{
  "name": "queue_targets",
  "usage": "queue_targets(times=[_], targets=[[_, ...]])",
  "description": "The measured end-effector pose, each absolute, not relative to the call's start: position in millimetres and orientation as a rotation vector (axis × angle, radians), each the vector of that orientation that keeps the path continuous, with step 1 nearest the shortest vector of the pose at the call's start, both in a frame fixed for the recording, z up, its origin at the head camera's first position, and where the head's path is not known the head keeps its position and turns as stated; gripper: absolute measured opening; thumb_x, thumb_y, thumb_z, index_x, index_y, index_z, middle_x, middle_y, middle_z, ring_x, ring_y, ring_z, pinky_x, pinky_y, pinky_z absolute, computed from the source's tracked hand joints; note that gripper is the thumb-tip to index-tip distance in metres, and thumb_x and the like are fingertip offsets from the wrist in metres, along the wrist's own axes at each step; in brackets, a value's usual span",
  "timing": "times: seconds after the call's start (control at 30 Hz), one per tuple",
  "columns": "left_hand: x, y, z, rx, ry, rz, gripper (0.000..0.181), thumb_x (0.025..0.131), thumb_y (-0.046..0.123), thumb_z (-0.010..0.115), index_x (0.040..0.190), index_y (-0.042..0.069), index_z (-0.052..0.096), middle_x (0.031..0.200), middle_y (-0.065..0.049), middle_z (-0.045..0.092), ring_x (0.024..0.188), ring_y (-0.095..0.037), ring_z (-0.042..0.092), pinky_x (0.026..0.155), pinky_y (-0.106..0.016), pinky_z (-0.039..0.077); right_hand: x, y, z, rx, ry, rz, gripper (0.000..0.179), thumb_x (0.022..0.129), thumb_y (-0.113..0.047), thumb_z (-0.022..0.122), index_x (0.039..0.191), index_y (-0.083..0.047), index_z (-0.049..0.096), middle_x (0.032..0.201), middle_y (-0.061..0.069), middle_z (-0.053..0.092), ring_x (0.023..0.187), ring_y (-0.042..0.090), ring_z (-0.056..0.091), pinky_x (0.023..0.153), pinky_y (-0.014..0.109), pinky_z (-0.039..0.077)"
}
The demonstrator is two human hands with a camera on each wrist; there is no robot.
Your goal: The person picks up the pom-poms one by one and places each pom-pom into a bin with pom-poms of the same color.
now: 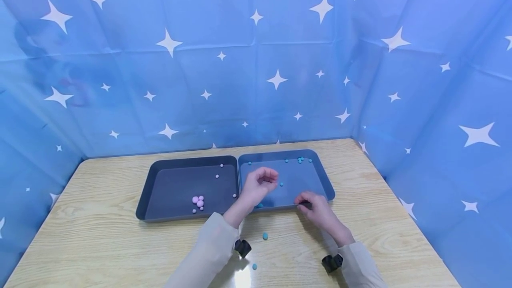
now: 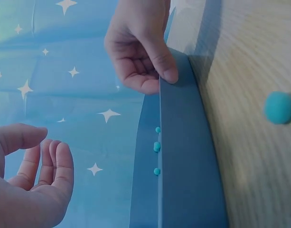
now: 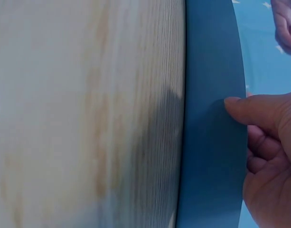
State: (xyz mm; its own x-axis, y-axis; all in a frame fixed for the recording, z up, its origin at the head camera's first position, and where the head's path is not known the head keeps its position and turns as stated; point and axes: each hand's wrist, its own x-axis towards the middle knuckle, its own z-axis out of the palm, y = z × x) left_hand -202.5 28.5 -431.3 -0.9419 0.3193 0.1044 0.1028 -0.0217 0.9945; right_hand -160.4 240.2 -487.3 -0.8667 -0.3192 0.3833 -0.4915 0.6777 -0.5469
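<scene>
My right hand [image 1: 316, 210] pinches the near wall of the blue tray [image 1: 300, 177], toward its right end. The right wrist view shows the thumb [image 3: 240, 108] on the outer face, with the other fingers curled behind the rim. Over the tray's left part hovers my left hand [image 1: 258, 186], its fingers loosely bent and nothing between thumb and fingertips in the left wrist view. Several small teal balls [image 1: 282, 184] lie scattered inside the tray, with a cluster [image 1: 300, 160] near its far wall.
A dark grey tray [image 1: 172, 186] adjoins on the left, holding several pink balls [image 1: 200, 203] of mixed sizes. On the wooden table [image 1: 100, 234] in front lie two teal balls, one nearer the tray [image 1: 265, 236] and one further forward [image 1: 254, 266]. Blue star-patterned curtains [image 1: 256, 79] enclose the table.
</scene>
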Motion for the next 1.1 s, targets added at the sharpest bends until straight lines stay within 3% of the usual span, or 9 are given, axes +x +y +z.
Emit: queue_targets(times=[0.2, 0.4, 0.7, 1.1], targets=[[-178.3, 14.1, -416.5, 0.473, 2.049, 2.079, 0.016, 0.080, -0.014, 0.058, 0.097, -0.014, 0.059, 0.095, -0.028, 0.060, 0.084, -0.021, 0.059, 0.074, -0.020, 0.050, -160.2, 240.1, -488.3, 0.634, -2.642, 0.963, 0.020, 0.073, 0.012, 0.070, 0.079, -0.006, 0.064, 0.080, 0.000, 0.065, 0.076, 0.015, 0.062, 0.066, 0.029, 0.054], [-176.6, 8.1, -445.9, 0.490, 2.047, 2.049, 0.018, 0.078, -0.011, 0.062, 0.096, -0.009, 0.061, 0.093, -0.024, 0.062, 0.082, -0.015, 0.058, 0.074, -0.020, 0.051, -159.7, 240.3, -489.9, 0.642, -2.622, 0.966, 0.021, 0.072, 0.013, 0.069, 0.079, -0.005, 0.064, 0.080, 0.000, 0.064, 0.075, 0.017, 0.062, 0.064, 0.028, 0.053], [-160.6, 1.7, -457.6, 0.525, 2.006, 1.967, 0.020, 0.077, -0.013, 0.062, 0.097, -0.010, 0.061, 0.093, -0.022, 0.062, 0.084, -0.020, 0.058, 0.072, -0.018, 0.050, -159.4, 239.0, -488.8, 0.619, -2.643, 0.969, 0.019, 0.073, 0.012, 0.069, 0.080, -0.005, 0.064, 0.080, -0.001, 0.064, 0.076, 0.016, 0.062, 0.066, 0.028, 0.053], [-146.8, -2.3, -477.5, 0.659, 2.072, 1.737, 0.024, 0.074, -0.015, 0.059, 0.096, -0.006, 0.061, 0.093, -0.021, 0.062, 0.081, -0.015, 0.059, 0.073, -0.018, 0.050, -158.8, 238.7, -487.6, 0.591, -2.674, 0.978, 0.019, 0.074, 0.012, 0.069, 0.080, -0.005, 0.065, 0.081, -0.001, 0.065, 0.078, 0.016, 0.062, 0.068, 0.029, 0.053]])
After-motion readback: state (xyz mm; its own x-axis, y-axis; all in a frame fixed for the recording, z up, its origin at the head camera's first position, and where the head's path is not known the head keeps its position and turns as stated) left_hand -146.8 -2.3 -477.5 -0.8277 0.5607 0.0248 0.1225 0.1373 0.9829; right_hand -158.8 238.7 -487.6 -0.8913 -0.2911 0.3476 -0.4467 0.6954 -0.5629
